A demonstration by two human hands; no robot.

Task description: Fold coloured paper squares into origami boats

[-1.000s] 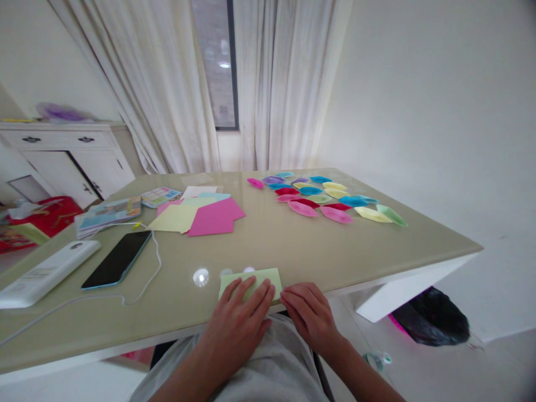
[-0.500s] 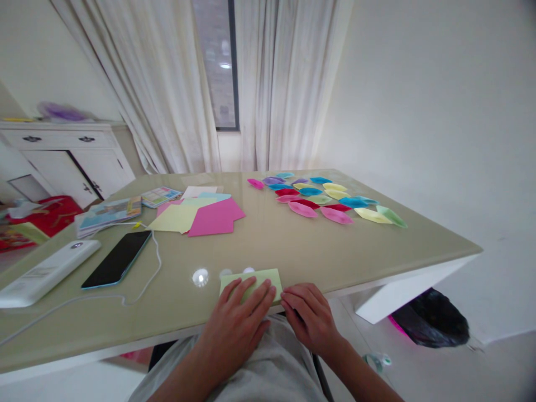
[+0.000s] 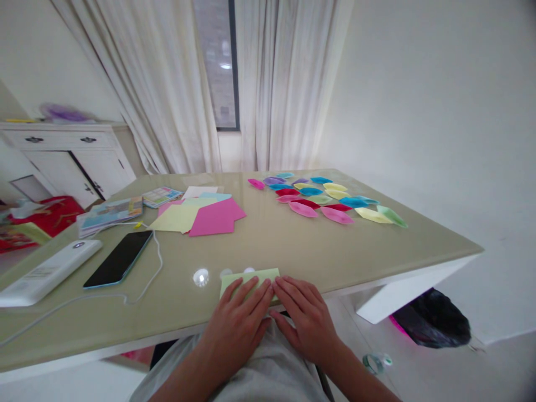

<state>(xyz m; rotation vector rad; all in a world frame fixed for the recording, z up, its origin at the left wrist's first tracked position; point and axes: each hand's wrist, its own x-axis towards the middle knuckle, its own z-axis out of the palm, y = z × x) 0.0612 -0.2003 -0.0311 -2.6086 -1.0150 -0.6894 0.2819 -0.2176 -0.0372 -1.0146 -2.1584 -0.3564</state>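
Fingers [image 3: 259, 297] of both hands [image 3: 234, 321] [image 3: 309, 324] lie outstretched on green paper [image 3: 263, 274], partly hiding it.

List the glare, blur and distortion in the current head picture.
Head view: bright glare spots on the tabletop, left of and behind the light green paper; purple bundle on the white cabinet looks smeared; wide-angle stretching toward the edges; upper-right corner darkened.

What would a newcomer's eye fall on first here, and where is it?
Probably the bright folded papers, spread over the table's far right part. Next, the left hand, flat on a pale green paper at the near edge, with the right hand at its right end. Then the loose coloured sheets, left of the folded papers.
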